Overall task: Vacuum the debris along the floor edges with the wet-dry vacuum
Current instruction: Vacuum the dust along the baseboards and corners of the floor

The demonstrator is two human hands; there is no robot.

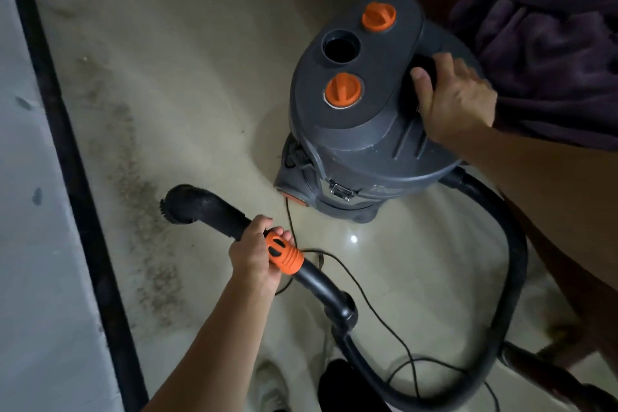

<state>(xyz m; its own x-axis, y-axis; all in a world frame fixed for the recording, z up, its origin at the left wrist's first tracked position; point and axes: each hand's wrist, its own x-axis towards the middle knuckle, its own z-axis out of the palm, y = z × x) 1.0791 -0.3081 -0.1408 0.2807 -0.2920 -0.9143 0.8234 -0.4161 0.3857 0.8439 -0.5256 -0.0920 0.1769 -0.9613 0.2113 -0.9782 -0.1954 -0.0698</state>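
Our left hand [255, 252] fingers wrap the hose handle [285, 256]; debris strip [145, 211] at 9 o'clock, axis 11-to-5; right hand [456, 102] holds wet-dry vacuum [361, 134]

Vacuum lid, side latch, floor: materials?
Vacuum lid: matte grey moulded plastic, going by ribs and scuffs. Side latch: probably bright metal, silvery glint. Floor: likely glazed tile or polished stone, pale and glossy, mirroring a light spot.
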